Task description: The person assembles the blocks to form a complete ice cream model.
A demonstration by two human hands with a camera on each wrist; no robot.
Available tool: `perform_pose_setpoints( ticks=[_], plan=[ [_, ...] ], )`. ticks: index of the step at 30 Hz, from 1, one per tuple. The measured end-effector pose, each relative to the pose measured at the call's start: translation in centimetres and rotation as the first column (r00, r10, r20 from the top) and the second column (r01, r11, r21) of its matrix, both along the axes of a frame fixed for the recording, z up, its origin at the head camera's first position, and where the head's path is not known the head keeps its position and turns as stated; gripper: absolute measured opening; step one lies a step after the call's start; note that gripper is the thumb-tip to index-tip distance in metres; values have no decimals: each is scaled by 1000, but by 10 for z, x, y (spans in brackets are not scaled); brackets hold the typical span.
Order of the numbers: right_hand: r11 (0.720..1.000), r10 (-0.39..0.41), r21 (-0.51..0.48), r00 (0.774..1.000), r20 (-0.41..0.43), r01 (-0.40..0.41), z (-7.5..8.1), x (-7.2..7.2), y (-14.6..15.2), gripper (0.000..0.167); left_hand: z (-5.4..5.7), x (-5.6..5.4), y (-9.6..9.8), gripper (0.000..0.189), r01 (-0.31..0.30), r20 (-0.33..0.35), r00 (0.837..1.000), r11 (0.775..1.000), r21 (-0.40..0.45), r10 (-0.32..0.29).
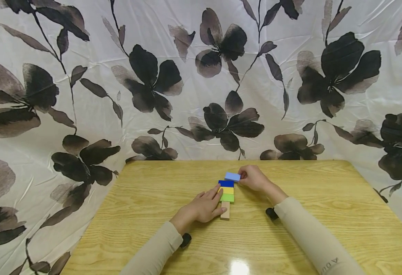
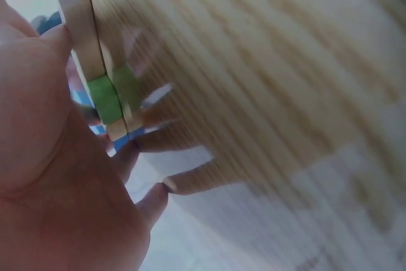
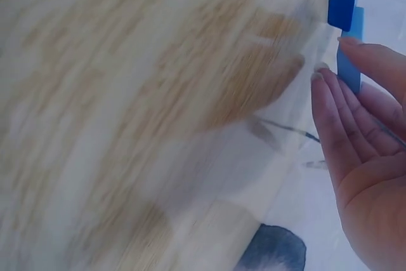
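A light blue block (image 1: 233, 177) lies at the far end of a row of blocks, and my right hand (image 1: 254, 178) pinches its right end between thumb and fingers. Just nearer in the row is a dark blue block (image 1: 226, 183), followed by a yellow block (image 1: 227, 190) and a green block (image 1: 227, 198). A plain wooden block (image 1: 225, 215) points lengthwise toward me below the green one. My left hand (image 1: 205, 206) lies along the row's left side, fingers extended, fingertips at the dark blue and yellow blocks and thumb on the wooden block.
The blocks lie on a wood-grain table (image 1: 146, 214) with a glossy surface. Behind its far edge hangs a white cloth (image 1: 187, 91) printed with dark flowers. Dark wrist devices (image 1: 186, 240) show beneath both sleeves.
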State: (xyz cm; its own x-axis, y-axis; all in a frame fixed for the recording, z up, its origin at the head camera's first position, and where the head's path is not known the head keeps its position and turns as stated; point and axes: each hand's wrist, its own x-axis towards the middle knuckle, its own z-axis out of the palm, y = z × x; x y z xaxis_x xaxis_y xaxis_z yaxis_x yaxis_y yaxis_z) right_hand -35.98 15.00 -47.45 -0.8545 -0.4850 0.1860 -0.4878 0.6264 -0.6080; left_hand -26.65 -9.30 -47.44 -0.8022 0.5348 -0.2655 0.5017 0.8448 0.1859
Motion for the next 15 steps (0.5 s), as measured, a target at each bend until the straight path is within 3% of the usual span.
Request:
perform_pose_setpoints(
  ticks=[4,10,15],
  plan=[
    [1000,17,11,999,-29,-16,0,-2,-3,11,0,1,-1,75,6,1,1000,1000,7,-6],
    [998,0,56,1000,-17,1,-2,-8,-11,16,4,3,-1,74,14,-12,1000,1000,5,-14],
    [995,34,95,999,-15,-32,-3,-10,-16,15,4,3,-2,75,10,-4,1000,1000,-4,-10]
  ],
)
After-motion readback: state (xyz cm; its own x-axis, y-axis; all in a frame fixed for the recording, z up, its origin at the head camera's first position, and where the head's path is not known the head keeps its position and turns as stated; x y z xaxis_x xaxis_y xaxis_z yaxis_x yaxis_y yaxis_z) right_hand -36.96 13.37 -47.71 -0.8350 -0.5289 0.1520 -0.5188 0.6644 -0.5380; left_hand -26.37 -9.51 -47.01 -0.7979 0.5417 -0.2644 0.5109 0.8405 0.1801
